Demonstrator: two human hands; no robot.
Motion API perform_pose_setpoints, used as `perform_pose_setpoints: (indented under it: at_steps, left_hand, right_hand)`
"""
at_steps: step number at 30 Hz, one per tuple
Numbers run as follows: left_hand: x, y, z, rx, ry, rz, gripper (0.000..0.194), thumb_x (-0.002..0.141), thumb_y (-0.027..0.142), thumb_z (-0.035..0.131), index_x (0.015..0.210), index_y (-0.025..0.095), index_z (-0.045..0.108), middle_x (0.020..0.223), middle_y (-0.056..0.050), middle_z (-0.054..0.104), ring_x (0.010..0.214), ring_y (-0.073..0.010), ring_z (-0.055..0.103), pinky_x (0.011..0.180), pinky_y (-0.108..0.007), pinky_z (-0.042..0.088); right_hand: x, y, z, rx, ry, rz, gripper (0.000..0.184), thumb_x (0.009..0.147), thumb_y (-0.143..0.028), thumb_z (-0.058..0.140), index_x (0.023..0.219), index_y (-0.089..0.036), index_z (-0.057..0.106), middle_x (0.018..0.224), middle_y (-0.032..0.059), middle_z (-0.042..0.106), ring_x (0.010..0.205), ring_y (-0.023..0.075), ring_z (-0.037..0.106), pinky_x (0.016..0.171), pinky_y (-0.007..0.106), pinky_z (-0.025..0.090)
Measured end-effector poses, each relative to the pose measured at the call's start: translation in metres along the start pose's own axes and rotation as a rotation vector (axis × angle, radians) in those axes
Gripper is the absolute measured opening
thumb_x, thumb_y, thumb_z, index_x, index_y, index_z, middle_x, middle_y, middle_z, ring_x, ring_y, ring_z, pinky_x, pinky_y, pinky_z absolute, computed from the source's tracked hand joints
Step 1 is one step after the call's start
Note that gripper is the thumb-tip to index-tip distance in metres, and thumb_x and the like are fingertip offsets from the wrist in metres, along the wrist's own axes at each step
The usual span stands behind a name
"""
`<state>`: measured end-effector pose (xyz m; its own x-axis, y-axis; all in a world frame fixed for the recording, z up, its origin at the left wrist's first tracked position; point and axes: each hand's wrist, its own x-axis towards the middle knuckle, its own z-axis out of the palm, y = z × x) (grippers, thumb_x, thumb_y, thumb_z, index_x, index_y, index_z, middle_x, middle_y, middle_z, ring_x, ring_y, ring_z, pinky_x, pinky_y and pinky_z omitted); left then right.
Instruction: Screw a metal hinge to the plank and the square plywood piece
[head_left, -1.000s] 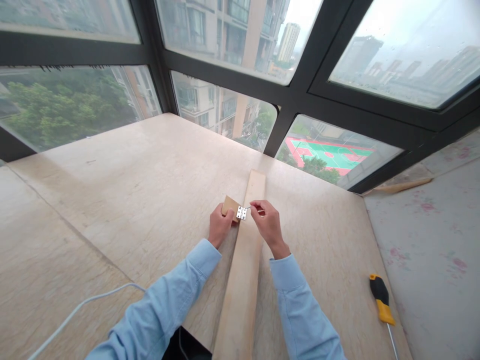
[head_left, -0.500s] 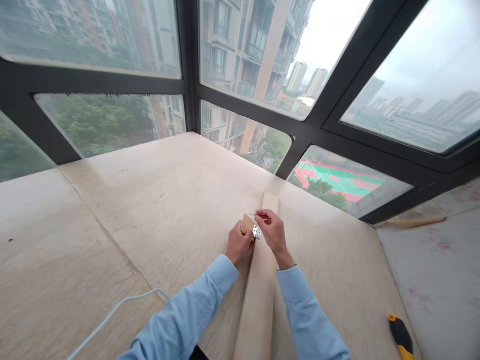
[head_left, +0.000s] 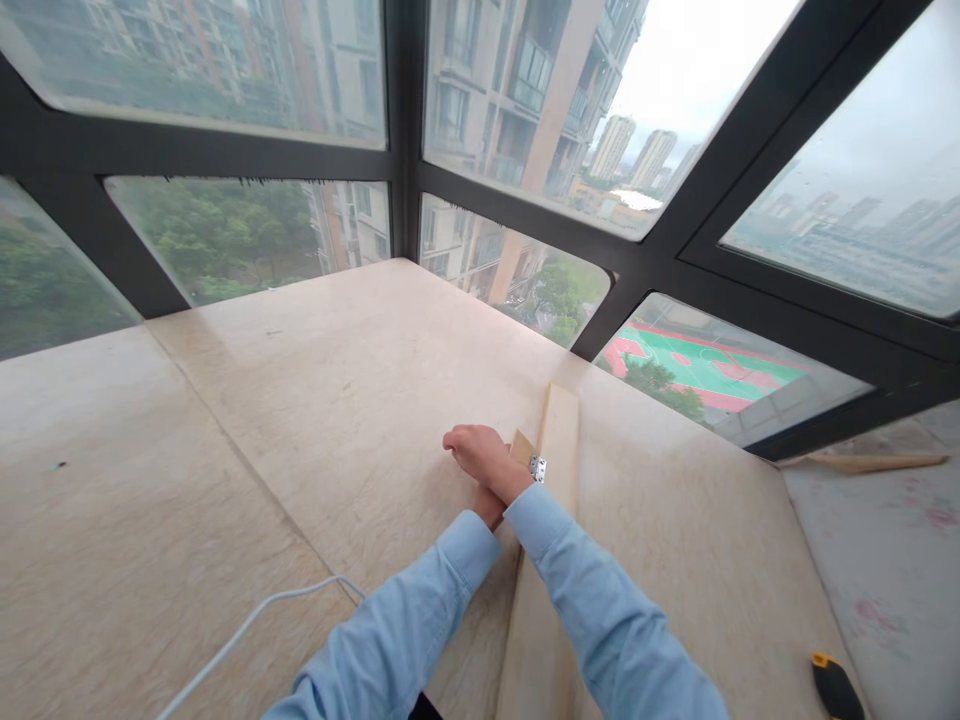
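Observation:
My right hand (head_left: 484, 458) reaches across to the left, over my left hand, with its fingers curled together; whether a small thing is in them is hidden. Beneath it, my left hand (head_left: 489, 506) shows only around the wrist, its fingers covered. A small flat wooden piece (head_left: 522, 447) sticks up just right of my hands, tilted, where my left hand grips it. A silver metal hinge (head_left: 538, 468) with screw holes sits at the piece's right edge. Under and beside them lies a long wooden board (head_left: 551, 590), running away from me toward the window.
A white cable (head_left: 255, 612) curves over the beige stone surface (head_left: 360, 400) at lower left. A yellow-and-black tool handle (head_left: 836, 688) lies at the lower right edge. Dark window frames (head_left: 525, 215) close off the far side. A small dark speck (head_left: 58, 465) is at far left.
My right hand has moved left from beside the hinge, where it pinched a thin object, and now crosses over my left hand. The view has shifted slightly, moving the scene rightward.

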<state>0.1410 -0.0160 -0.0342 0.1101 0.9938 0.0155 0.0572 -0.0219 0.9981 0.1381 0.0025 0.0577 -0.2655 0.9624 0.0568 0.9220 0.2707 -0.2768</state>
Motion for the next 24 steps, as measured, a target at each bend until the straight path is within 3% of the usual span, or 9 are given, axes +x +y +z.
perform_pose_setpoints:
  at_steps: [3, 7, 9, 11, 14, 16, 19, 24]
  left_hand:
    - [-0.002, 0.000, 0.000, 0.005, -0.081, 0.030, 0.015, 0.069, 0.025, 0.060, 0.083, 0.022, 0.062, 0.084, -0.007, 0.064, 0.088, -0.0251, 0.059, 0.085, -0.033, 0.044]
    - [-0.001, 0.011, 0.000, 0.026, -0.017, 0.044, 0.020, 0.066, 0.026, 0.065, 0.084, 0.023, 0.060, 0.085, -0.007, 0.063, 0.102, -0.0283, 0.055, 0.087, -0.033, 0.042]
    - [-0.001, 0.018, -0.001, 0.033, 0.007, 0.041, 0.015, 0.067, 0.025, 0.063, 0.081, 0.022, 0.059, 0.081, -0.007, 0.062, 0.102, -0.0280, 0.055, 0.084, -0.032, 0.043]
    - [-0.002, 0.026, -0.004, 0.034, -0.014, 0.042, 0.012, 0.070, 0.023, 0.060, 0.081, 0.020, 0.059, 0.081, -0.008, 0.062, 0.097, -0.0265, 0.057, 0.081, -0.031, 0.044]
    - [-0.007, 0.035, -0.007, -0.010, -0.102, 0.000, 0.014, 0.075, 0.025, 0.053, 0.083, 0.016, 0.060, 0.078, -0.006, 0.063, 0.079, -0.0213, 0.058, 0.069, -0.029, 0.045]
    - [-0.011, 0.038, -0.008, -0.032, -0.132, -0.045, 0.016, 0.077, 0.026, 0.051, 0.083, 0.014, 0.060, 0.075, -0.004, 0.062, 0.069, -0.0172, 0.056, 0.061, -0.026, 0.043]
    - [-0.013, 0.039, -0.007, 0.000, -0.096, -0.062, 0.016, 0.077, 0.026, 0.052, 0.081, 0.013, 0.060, 0.074, -0.003, 0.062, 0.066, -0.0144, 0.054, 0.059, -0.024, 0.041]
    - [-0.011, 0.036, -0.004, 0.026, -0.064, -0.079, 0.019, 0.077, 0.029, 0.054, 0.082, 0.013, 0.062, 0.074, -0.004, 0.063, 0.063, -0.0138, 0.055, 0.056, -0.022, 0.041]
  right_hand:
    - [-0.002, -0.002, 0.002, -0.004, -0.029, 0.015, 0.023, 0.078, -0.006, 0.054, 0.076, -0.024, 0.067, 0.084, 0.0012, 0.069, 0.083, 0.0171, 0.061, 0.072, 0.025, 0.043]
    - [-0.007, 0.004, -0.008, 0.070, -0.050, -0.064, 0.016, 0.079, -0.012, 0.058, 0.080, -0.025, 0.068, 0.089, 0.0004, 0.070, 0.086, 0.0161, 0.062, 0.076, 0.024, 0.044]
    - [-0.014, 0.010, -0.016, 0.200, 0.068, -0.120, 0.016, 0.083, -0.015, 0.055, 0.085, -0.024, 0.068, 0.091, 0.0011, 0.070, 0.085, 0.0149, 0.062, 0.078, 0.024, 0.045]
    - [-0.024, 0.020, -0.024, 0.365, 0.273, -0.105, 0.017, 0.087, -0.018, 0.051, 0.089, -0.022, 0.068, 0.091, 0.0027, 0.069, 0.082, 0.0142, 0.062, 0.077, 0.025, 0.047]
    - [-0.041, 0.046, -0.032, 0.549, 0.574, 0.086, 0.017, 0.087, -0.025, 0.051, 0.090, -0.018, 0.066, 0.089, 0.0052, 0.068, 0.077, 0.0150, 0.062, 0.072, 0.026, 0.050]
    - [-0.053, 0.070, -0.034, 0.574, 0.655, 0.239, 0.017, 0.085, -0.026, 0.051, 0.090, -0.017, 0.065, 0.090, 0.0064, 0.068, 0.075, 0.0160, 0.062, 0.069, 0.028, 0.050]
    - [-0.068, 0.103, -0.030, 0.474, 0.555, 0.370, 0.016, 0.082, -0.026, 0.056, 0.086, -0.016, 0.067, 0.088, 0.0071, 0.067, 0.073, 0.0167, 0.061, 0.071, 0.031, 0.049]
    - [-0.084, 0.125, -0.021, 0.336, 0.292, 0.304, 0.014, 0.083, -0.025, 0.060, 0.078, -0.019, 0.071, 0.080, 0.0043, 0.067, 0.071, 0.0162, 0.059, 0.071, 0.030, 0.045]
